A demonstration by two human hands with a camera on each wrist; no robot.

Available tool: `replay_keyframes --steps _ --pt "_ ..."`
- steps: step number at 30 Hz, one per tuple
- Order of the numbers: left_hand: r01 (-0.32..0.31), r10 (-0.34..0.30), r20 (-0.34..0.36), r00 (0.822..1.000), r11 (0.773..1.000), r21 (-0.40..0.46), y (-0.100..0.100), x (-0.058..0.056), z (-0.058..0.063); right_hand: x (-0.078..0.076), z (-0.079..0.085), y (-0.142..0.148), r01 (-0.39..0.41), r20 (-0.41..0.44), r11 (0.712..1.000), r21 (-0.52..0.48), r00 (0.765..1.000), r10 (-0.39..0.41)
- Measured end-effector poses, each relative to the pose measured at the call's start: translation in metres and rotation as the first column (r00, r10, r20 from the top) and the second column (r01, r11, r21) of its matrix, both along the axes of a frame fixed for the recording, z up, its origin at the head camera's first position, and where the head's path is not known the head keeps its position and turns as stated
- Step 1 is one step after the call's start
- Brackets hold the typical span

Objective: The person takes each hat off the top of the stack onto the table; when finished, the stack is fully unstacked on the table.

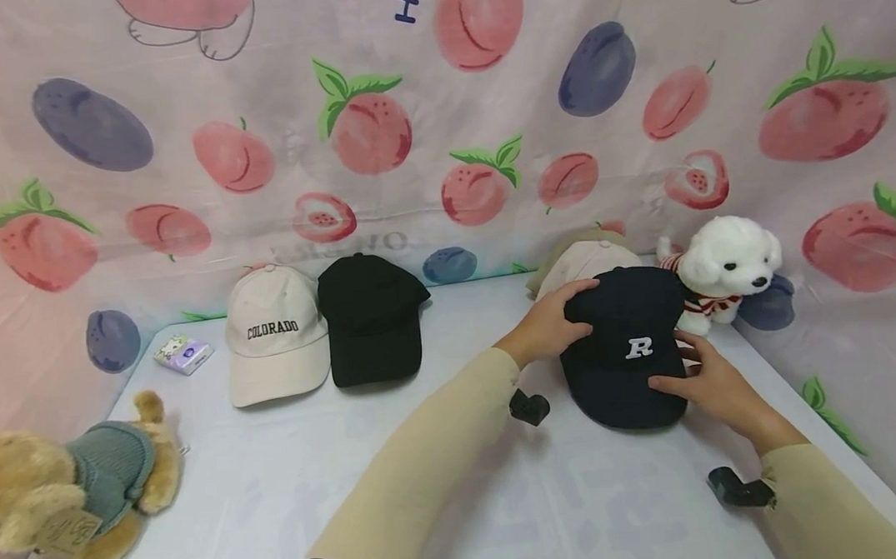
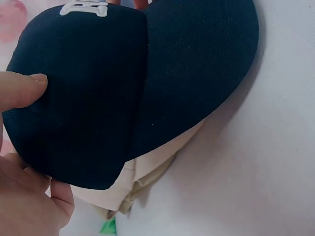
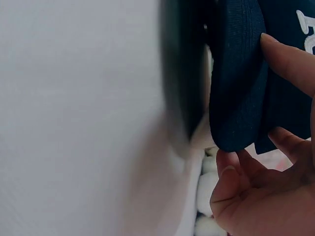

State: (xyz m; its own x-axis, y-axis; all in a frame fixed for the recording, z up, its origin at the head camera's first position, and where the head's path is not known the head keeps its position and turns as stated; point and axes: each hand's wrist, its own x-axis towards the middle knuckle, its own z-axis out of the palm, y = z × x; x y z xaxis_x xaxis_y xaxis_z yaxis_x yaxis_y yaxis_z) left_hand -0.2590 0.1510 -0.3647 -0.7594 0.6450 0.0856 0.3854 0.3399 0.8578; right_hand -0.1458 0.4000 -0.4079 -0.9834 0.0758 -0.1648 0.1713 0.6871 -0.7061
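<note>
Left hand (image 1: 551, 323) pinches the left edge of a navy-blue fabric baseball cap with a white letter R (image 1: 622, 343), thumb on the crown and fingers curled beneath. Right hand (image 1: 716, 389) pinches the cap's right side near the brim, thumb on top, fingers underneath. This cap is at the right of the white-covered table (image 1: 456, 471), partly hiding a pale cream cap (image 1: 582, 262) beyond it. Just right and far sits a fluffy white plush dog (image 1: 725, 259); well to the left stands a plain black cap (image 1: 375, 320).
</note>
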Motion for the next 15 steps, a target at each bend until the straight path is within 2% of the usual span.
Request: replay_keyframes --steps 3,9,15 --pt "0.010 -0.010 0.015 1.000 1.000 0.002 -0.008 0.003 0.007 0.002 0.005 -0.003 -0.006 -0.019 1.000 0.005 1.000 0.006" --pt "0.029 -0.029 -0.040 0.999 1.000 -0.005 -0.023 0.004 0.016 0.007 0.018 -0.012 -0.026 -0.051 1.000 0.013 0.998 0.027" --pt "0.018 -0.019 -0.068 0.998 1.000 -0.005 -0.039 0.005 0.022 0.013 0.027 -0.025 0.001 -0.119 1.000 0.022 0.993 0.002"
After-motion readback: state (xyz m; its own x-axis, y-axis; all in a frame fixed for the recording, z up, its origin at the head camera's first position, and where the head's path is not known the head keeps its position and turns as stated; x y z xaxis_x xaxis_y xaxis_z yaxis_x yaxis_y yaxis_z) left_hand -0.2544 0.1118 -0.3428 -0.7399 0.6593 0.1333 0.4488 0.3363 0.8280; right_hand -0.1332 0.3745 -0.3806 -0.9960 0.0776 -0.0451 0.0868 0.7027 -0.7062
